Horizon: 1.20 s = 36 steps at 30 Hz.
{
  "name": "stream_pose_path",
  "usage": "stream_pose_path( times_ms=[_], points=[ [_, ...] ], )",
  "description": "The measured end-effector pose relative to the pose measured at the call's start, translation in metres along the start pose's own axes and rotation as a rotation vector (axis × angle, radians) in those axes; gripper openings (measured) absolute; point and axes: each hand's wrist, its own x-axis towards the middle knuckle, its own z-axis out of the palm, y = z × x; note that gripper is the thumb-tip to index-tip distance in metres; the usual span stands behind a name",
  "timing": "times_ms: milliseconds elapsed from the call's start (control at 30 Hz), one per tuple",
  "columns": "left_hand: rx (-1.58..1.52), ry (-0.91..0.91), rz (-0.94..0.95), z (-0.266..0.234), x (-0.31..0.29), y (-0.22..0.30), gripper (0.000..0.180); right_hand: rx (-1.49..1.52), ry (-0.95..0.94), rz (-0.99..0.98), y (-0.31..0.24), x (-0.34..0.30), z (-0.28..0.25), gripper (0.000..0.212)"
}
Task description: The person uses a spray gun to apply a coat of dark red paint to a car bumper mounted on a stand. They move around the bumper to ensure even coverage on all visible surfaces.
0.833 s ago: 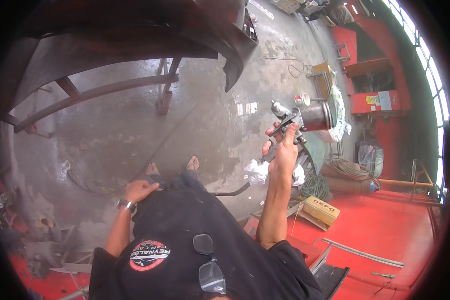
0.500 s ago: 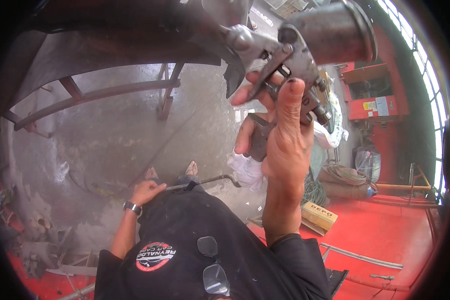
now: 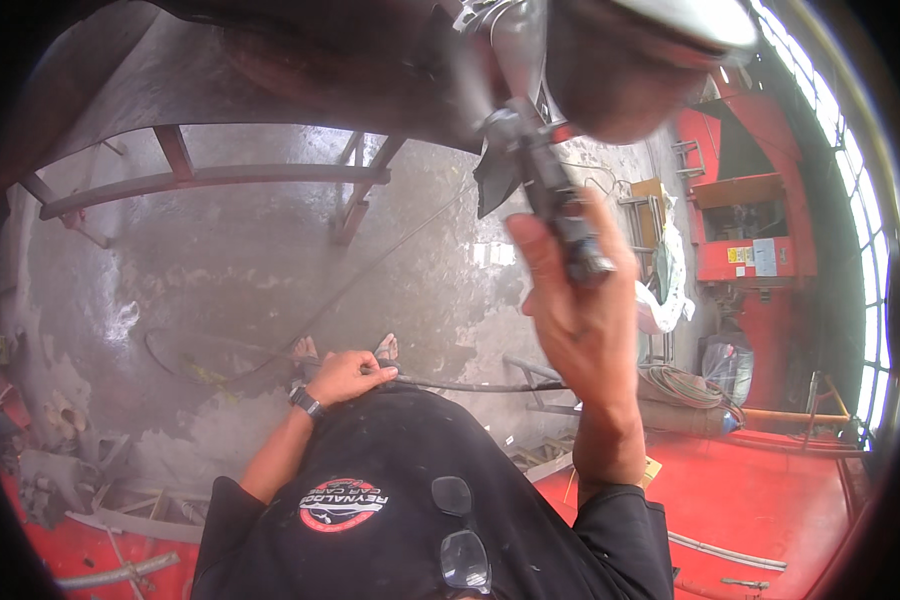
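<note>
My right hand (image 3: 590, 300) is raised at the upper right, closed round a grey metal spray gun (image 3: 550, 185). The gun's large metal cup (image 3: 615, 90) is above the hand and blurred by motion. Most of the grip and trigger is hidden. Just left of the gun's front is a dark, curved panel (image 3: 270, 75) filling the top of the view; whether they touch I cannot tell. Down in front of my body, my left hand (image 3: 345, 378), with a watch on its wrist, holds a dark hose (image 3: 460, 385) between thumb and fingers. The hose runs right, behind my right forearm.
A dark metal stand (image 3: 220, 178) stands below the panel. Across the grey floor (image 3: 230, 270) trails a thin hose. At right are a red cabinet (image 3: 755, 230), a coiled hose (image 3: 685, 390) and a white plastic bag (image 3: 670, 295). Scrap parts (image 3: 60, 470) lie at lower left.
The spray gun has turned in the view, its back end now toward me, and my right hand has shifted down and right. My left hand has moved right with the hose.
</note>
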Motion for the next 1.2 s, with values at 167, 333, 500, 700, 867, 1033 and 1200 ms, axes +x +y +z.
stream_pose_path(
  times_ms=[167, 333, 500, 700, 867, 1033, 1200],
  points=[
    [0.016, -0.081, -0.010, 0.006, 0.001, -0.002, 0.056, 0.042, -0.135, 0.101, 0.014, -0.002, 0.008, 0.033],
    [-0.011, -0.093, -0.080, -0.002, 0.000, -0.001, 0.054, 0.292, 0.099, 0.088, -0.003, -0.002, -0.023, 0.055],
    [0.013, -0.044, -0.117, -0.001, 0.002, -0.011, 0.056, 0.433, 0.147, 0.182, 0.019, 0.008, -0.057, 0.067],
    [0.157, 0.005, -0.199, 0.008, -0.001, -0.009, 0.059, 0.558, 0.133, 0.365, 0.140, 0.010, -0.065, 0.066],
    [0.172, 0.050, -0.340, 0.022, -0.001, 0.002, 0.059, 0.667, 0.186, 0.515, 0.270, 0.012, -0.073, 0.066],
    [0.198, 0.096, -0.401, 0.047, 0.002, 0.024, 0.059, 0.689, 0.225, 0.670, 0.367, 0.016, -0.081, 0.064],
    [0.157, 0.079, -0.417, 0.064, 0.013, 0.032, 0.061, 0.690, 0.183, 0.662, 0.346, 0.027, -0.089, 0.067]
  ],
)
